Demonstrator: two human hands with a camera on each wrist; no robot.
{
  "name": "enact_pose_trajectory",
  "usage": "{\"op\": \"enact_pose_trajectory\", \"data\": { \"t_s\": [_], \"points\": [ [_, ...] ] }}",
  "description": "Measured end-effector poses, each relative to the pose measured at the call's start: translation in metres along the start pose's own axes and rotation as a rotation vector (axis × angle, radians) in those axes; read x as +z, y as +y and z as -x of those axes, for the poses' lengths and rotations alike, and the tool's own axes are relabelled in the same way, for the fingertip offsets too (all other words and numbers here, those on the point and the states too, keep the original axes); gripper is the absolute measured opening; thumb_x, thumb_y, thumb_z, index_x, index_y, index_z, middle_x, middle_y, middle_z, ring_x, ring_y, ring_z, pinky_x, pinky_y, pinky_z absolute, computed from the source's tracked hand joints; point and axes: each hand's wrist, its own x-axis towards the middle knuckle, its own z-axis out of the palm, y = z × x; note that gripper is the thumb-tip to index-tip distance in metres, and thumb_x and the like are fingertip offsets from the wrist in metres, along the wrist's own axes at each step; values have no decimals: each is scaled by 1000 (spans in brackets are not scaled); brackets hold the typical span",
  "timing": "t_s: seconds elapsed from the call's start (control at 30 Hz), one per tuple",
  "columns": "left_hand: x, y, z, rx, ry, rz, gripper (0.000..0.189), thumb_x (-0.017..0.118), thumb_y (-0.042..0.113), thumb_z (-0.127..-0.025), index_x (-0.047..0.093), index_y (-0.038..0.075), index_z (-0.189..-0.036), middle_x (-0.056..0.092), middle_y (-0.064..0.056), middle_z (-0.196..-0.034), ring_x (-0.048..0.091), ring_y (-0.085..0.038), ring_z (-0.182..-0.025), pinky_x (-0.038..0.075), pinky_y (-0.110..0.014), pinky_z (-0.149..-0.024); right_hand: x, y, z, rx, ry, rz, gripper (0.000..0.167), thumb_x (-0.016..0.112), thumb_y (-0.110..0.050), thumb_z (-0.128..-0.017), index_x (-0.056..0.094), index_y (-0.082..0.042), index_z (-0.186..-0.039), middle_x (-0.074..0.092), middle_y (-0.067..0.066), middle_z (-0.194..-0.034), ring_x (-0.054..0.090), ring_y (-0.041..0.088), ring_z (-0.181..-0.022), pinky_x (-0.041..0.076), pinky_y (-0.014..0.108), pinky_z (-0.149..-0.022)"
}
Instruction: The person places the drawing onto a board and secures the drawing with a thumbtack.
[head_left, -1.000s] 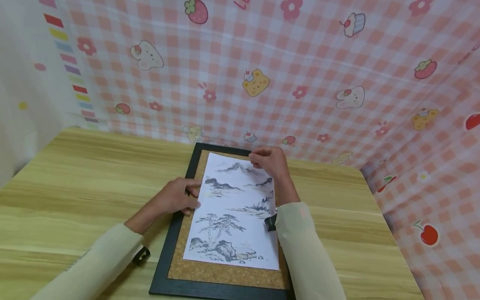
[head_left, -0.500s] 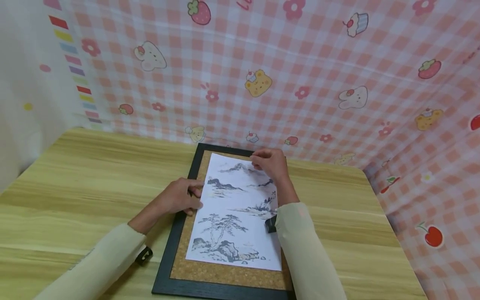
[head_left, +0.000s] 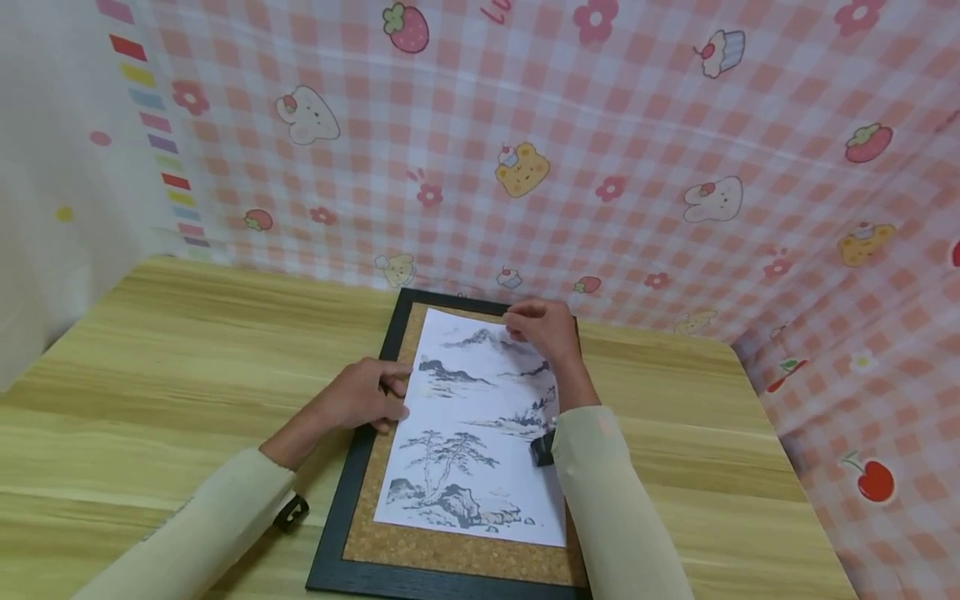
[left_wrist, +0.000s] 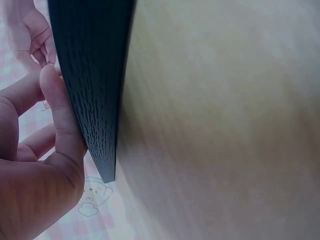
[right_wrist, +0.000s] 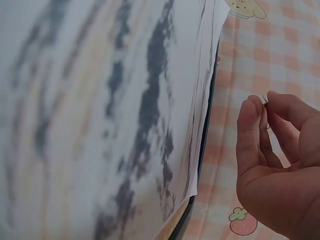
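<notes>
A white sheet of paper printed with an ink landscape lies on a cork board with a black frame. My left hand reaches over the board's left side, its index finger and thumb touching the paper's left edge. Near the sheet's top right corner, my right hand is raised a little off the board. Between its thumb and fingertips it pinches a thumbtack, whose thin point sticks out in the right wrist view; the head of the tack is mostly hidden by the fingers.
The board rests on a wood-grain table, its far end close to a pink checked cloth hanging behind. Another patterned cloth hangs along the right side. A dark wrist camera is by the left sleeve.
Both hands keep nearly the same places on the paper and above its corner. The whole head view has shifted slightly, so everything appears a little farther right.
</notes>
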Motion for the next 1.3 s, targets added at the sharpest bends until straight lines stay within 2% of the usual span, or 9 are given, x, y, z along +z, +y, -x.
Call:
{"op": "enact_pose_trajectory", "data": {
  "t_s": [0.13,0.3,0.7,1.1,1.3],
  "points": [
    [0,0,0,8,0,1,66,72,-6,-87,46,-10,-147,61,-16,-102,64,-16,-60,60,-33,-58,0,1,-2,-8,-11,-5,15,75,-10,-92,78,2,-101,75,13,-89,70,17,-76,62,33,-75],
    [0,0,0,6,0,8,66,72,-6,-87,46,-9,-147,60,-17,-102,64,-16,-60,60,-33,-58,1,5,-4,-1,-32,-62,16,74,-7,-93,76,6,-103,73,12,-88,68,14,-73,61,29,-72],
    [-1,-1,1,4,-6,25,67,71,-6,-86,45,-9,-148,60,-17,-103,64,-16,-57,60,-34,-57,8,16,-12,105,-53,-159,19,74,-5,-93,75,6,-108,73,12,-89,70,16,-76,62,30,-74],
    [-3,-2,0,14,-21,26,67,71,-5,-87,44,-10,-148,60,-16,-103,64,-16,-57,61,-34,-59,13,14,-15,141,-108,-72,20,74,-10,-93,76,1,-109,73,13,-98,70,18,-82,61,31,-77],
    [-3,-3,1,11,-17,20,66,71,-4,-87,45,-10,-147,61,-15,-102,63,-16,-56,60,-33,-58,17,14,-16,122,-127,-6,20,74,-10,-93,76,1,-109,72,12,-95,67,17,-80,60,29,-70]
  ]
}}
